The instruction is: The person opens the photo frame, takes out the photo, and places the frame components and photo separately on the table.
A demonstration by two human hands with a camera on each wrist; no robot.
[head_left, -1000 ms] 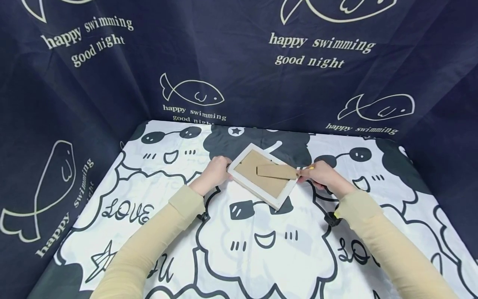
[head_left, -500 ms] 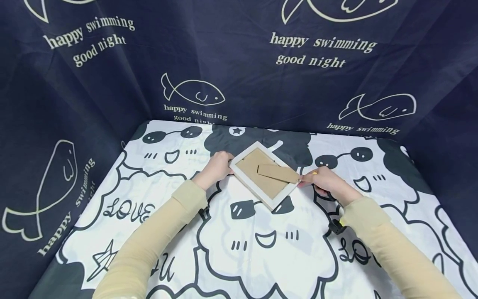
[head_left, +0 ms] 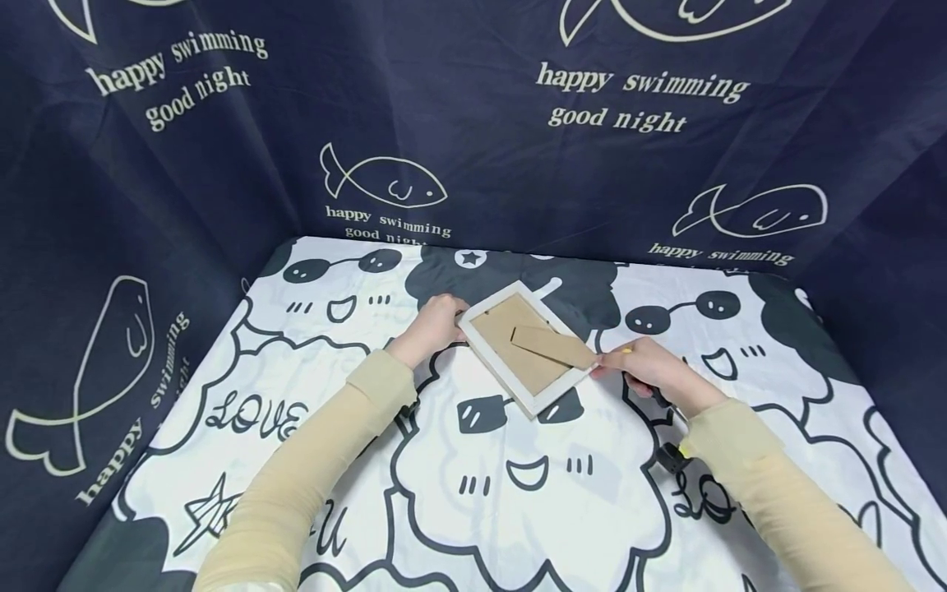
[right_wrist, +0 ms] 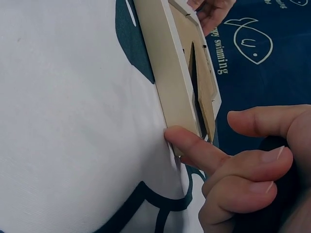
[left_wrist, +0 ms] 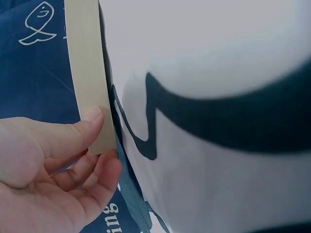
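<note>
Turning clockwise since a second ago, your picture frame (head_left: 527, 366) is lying back-up mid-picture, your left hand (head_left: 436, 322) pinching its left corner, your right hand (head_left: 645, 362) touching the right without gripping, its probably light, stiff rim (head_left: 558, 387) offering safest holds

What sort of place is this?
Likely a makeshift, curtained-off workspace: dark fish-print fabric hangs at the back and both sides, a cartoon-print cloth spreads below, and a picture frame is in hand.

Navy fish-print curtain (head_left: 488, 107), white cartoon-print tablecloth (head_left: 518, 522)
</note>
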